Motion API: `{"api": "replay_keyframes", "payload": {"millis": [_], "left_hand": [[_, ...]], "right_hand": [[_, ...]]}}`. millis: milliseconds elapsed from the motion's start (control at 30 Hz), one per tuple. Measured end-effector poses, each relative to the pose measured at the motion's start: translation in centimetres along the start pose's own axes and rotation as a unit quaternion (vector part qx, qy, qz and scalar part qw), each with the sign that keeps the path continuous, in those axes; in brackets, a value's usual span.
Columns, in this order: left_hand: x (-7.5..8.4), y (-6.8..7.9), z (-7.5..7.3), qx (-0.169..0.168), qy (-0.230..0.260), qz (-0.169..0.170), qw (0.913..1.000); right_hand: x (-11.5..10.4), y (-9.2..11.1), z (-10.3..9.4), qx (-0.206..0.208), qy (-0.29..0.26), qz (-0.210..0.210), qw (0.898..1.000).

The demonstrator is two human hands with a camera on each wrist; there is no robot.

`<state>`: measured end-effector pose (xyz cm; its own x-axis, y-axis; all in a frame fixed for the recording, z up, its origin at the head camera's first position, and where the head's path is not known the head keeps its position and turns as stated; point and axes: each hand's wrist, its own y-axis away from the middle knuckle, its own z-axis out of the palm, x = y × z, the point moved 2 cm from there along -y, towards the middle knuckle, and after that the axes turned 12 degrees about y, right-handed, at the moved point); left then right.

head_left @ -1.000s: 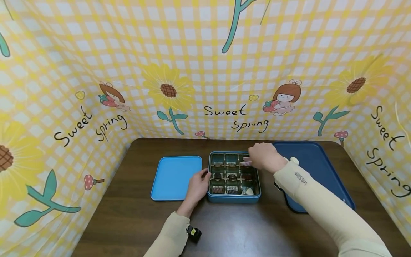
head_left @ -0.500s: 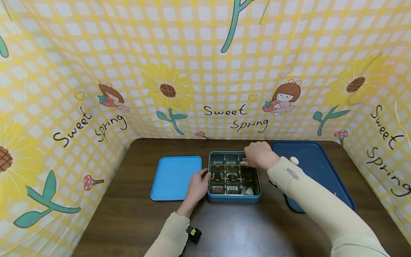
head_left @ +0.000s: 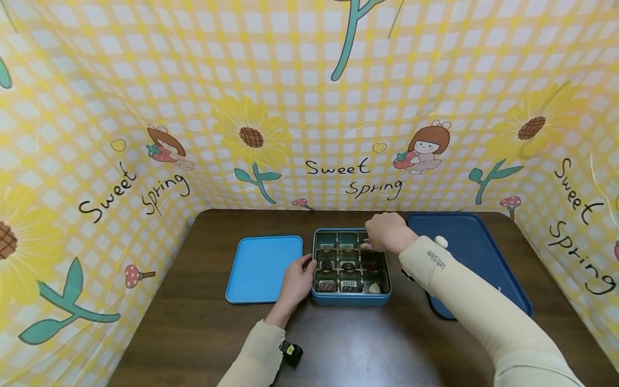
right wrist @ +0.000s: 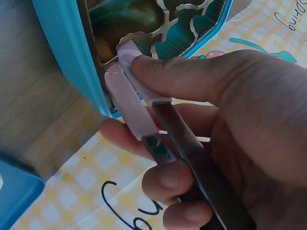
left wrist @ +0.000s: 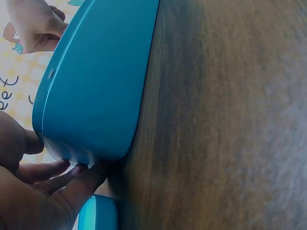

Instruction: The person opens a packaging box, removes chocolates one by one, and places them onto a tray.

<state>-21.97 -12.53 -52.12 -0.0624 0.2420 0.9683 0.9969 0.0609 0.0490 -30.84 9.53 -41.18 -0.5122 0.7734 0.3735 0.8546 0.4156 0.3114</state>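
Two bare hands and a nine-compartment blue box [head_left: 350, 301] on a dark wooden desk [head_left: 338, 344]. We see the right hand [head_left: 390, 232] over the box's far right corner, its grip narrow, thumb and fingers curled round metal tongs [right wrist: 181, 134]. In the right wrist view we note the tongs' pink tips [right wrist: 128, 103] close together at the compartments; we cannot tell whether anything lies between them. The left hand [head_left: 296, 282] touches the box's left wall, its grip loosely spread. Left of the box we find a flat light-blue lid [head_left: 266, 269]; to the right, a dark-blue tray [head_left: 469, 242] bearing a white oval piece [head_left: 441, 242].
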Motion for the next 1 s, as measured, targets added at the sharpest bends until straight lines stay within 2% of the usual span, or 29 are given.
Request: {"api": "replay_keyframes", "payload": {"millis": [667,1000], "left_hand": [[-0.15,0.1,0.05,0.007,0.0,-0.005,1.0],[-0.05,0.06,0.12,0.009,0.0,-0.005,0.9999]], "right_hand": [[0.0,0.23,0.31,0.029,0.007,-0.014,0.999],[-0.06,-0.21,0.16,0.015,-0.017,0.0,1.0]]}}
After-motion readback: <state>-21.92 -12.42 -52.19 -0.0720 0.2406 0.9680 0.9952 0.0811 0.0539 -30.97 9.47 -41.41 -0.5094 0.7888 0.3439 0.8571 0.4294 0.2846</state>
